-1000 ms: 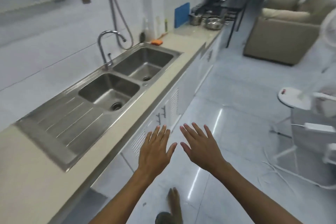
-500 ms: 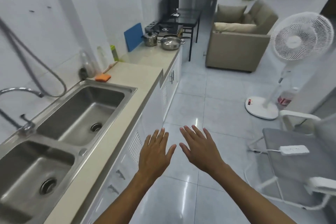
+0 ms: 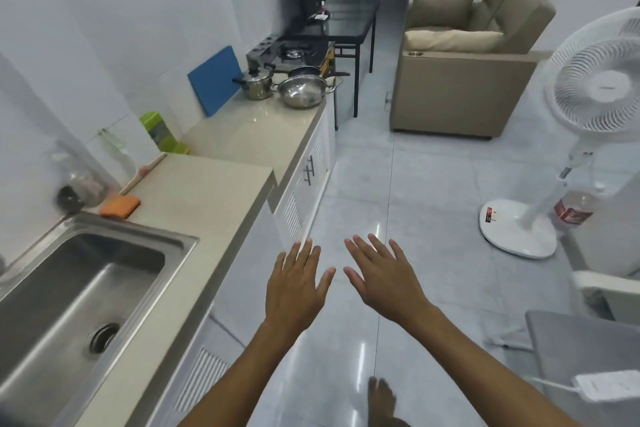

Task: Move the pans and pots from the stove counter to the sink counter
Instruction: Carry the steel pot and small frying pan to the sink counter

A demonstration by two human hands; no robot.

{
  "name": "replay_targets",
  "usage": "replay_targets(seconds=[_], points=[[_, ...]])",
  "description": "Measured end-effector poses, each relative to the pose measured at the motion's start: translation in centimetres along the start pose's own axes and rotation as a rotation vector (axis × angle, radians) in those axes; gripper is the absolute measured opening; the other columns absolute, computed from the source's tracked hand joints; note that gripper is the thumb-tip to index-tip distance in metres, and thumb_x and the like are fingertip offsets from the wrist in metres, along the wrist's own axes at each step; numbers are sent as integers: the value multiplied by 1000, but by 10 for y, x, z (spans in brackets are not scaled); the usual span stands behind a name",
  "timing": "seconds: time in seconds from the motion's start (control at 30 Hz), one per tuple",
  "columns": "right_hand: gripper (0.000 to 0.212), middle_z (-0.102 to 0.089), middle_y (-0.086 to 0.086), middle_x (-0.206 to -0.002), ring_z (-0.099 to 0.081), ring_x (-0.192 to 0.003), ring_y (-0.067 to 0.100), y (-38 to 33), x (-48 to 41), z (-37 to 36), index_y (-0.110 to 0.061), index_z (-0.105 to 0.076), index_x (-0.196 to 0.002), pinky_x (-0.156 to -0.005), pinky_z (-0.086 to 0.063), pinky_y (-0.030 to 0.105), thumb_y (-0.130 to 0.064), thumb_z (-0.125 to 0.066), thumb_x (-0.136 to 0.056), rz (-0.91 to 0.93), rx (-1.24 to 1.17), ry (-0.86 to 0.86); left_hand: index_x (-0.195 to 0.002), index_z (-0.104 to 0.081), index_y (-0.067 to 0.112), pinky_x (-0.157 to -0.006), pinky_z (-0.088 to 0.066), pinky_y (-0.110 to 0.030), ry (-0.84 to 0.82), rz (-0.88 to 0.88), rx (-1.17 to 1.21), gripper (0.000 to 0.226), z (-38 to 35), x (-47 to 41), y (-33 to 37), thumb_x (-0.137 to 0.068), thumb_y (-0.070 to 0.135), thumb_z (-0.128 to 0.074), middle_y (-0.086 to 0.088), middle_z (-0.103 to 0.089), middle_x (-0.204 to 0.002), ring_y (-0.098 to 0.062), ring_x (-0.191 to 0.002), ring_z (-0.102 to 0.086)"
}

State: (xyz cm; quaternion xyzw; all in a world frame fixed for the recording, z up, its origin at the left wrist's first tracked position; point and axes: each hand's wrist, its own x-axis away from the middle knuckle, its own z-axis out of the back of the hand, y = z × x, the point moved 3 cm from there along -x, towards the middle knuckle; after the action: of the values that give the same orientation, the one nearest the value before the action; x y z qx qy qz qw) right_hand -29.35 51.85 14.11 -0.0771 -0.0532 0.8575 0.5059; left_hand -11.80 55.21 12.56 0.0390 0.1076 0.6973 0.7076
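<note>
Far ahead on the lower stove counter (image 3: 256, 135) stand a small lidded steel pot (image 3: 257, 82), a wide open steel pot (image 3: 303, 91) and a dark pan (image 3: 304, 71) behind it, next to the gas stove (image 3: 294, 54). The sink (image 3: 69, 298) lies at lower left in the higher beige sink counter (image 3: 204, 191). My left hand (image 3: 296, 288) and my right hand (image 3: 384, 279) are held out flat over the floor, fingers spread, holding nothing, well short of the pots.
A blue cutting board (image 3: 216, 80) leans on the wall by the pots. An orange sponge (image 3: 120, 206) and a green bottle (image 3: 162, 133) sit near the sink. A standing fan (image 3: 581, 114), an armchair (image 3: 464, 80) and a black glass table (image 3: 346, 19) border the tiled floor.
The view has swung right and forward along the counter; the pots appear larger and closer. Both hands stay spread in front of me, unchanged in pose.
</note>
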Motion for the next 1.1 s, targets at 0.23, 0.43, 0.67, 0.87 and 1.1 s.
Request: replay_targets(seconds=[0.23, 0.43, 0.67, 0.87, 1.1], points=[[62, -32, 2, -163, -26, -152, 28, 112, -142, 9, -22, -31, -157, -123, -19, 52, -53, -23, -104, 68, -9, -121, -147, -53, 18, -120, -22, -46, -22, 96, 31, 70, -23, -161, 34, -99, 64, -31, -6, -47, -156, -27, -146, -40], [61, -47, 5, -155, -40, -145, 30, 194, -256, -5, -19, -45, -151, -117, -31, 54, -54, -30, -103, 86, 5, -117, -155, -40, 23, -124, -8, -40, -43, 115, 23, 74, -53, -295, 30, -99, 67, -20, 0, -33, -164, -21, -154, -25], [58, -55, 7, -149, -49, -139, 31, 285, -432, 5, -16, -52, -147, -112, -39, 53, -51, -43, -101, 72, 16, -56, -156, -37, 20, -126, -13, -42, -50, 129, 90, 82, -85, -496, 24, -96, 70, -13, -1, -35, -164, -20, -154, -24], [62, -48, 5, -155, -42, -144, 29, 356, -573, 31, -17, -46, -150, -116, -33, 51, -54, -32, -102, 47, 32, -55, -157, -35, 22, -126, -11, -40, -28, 142, 103, 85, -86, -658, 17, -94, 72, -8, 1, -33, -165, -17, -154, -22], [64, -42, 4, -159, -37, -147, 28, 424, -714, 29, -19, -40, -153, -119, -28, 50, -55, -29, -102, 79, 5, -45, -153, -43, 17, -126, -18, -41, -17, 144, 100, 80, -95, -804, 11, -97, 68, -17, -2, -40, -162, -19, -153, -28]])
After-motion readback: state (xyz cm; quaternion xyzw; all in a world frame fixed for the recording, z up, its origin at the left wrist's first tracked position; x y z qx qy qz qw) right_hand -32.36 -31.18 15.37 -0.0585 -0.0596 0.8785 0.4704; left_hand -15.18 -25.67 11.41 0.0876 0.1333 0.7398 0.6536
